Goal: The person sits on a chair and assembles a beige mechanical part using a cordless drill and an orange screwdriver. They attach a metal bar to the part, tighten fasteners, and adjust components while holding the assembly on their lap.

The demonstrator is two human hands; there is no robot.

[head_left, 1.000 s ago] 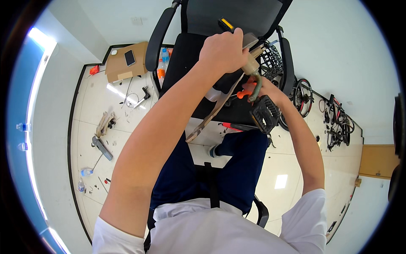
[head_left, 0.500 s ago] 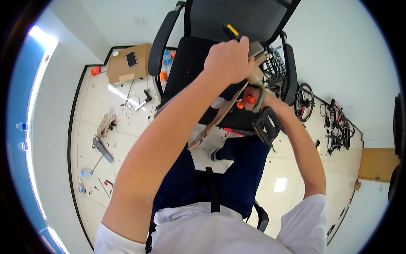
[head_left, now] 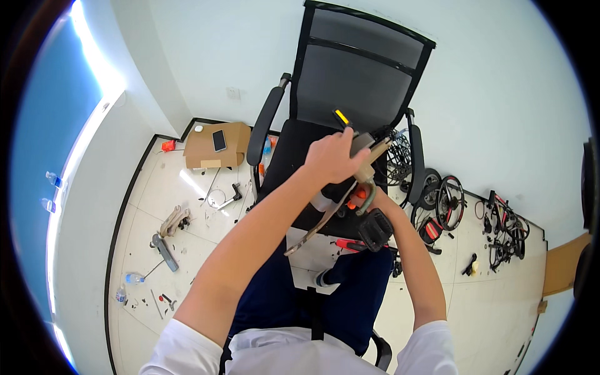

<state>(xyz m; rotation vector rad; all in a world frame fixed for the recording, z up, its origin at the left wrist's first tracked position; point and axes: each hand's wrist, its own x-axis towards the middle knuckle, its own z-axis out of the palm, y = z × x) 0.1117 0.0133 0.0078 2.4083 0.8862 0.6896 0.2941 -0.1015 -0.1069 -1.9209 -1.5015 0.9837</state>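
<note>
My left hand (head_left: pixel 334 157) is closed above the front of the chair seat. A black tool handle with a yellow stripe (head_left: pixel 341 117) sticks out past its knuckles. Beneath and beside that hand is a tan bicycle frame part (head_left: pixel 364 172), with a long thin tan arm (head_left: pixel 319 226) reaching toward my lap. My right hand (head_left: pixel 371 199) wraps the frame part from below, its fingers mostly hidden. Close to those fingers are an orange piece (head_left: pixel 357 199) and a greenish curved piece (head_left: pixel 367 203). A black pedal (head_left: pixel 375 230) hangs just below the right hand.
A black office chair (head_left: pixel 289 153) faces me, with a black wire basket (head_left: pixel 398 159) at its right side. Bicycle wheels (head_left: pixel 450 203) and parts (head_left: pixel 506 231) lie along the right wall. At left are a phone (head_left: pixel 219 140) on cardboard (head_left: pixel 234 149), bottles (head_left: pixel 134 278) and a grey tool (head_left: pixel 164 252).
The view has tilted up, so the chair back shows fully and everything sits lower. Both hands keep their grip, and the pedal has turned slightly.
</note>
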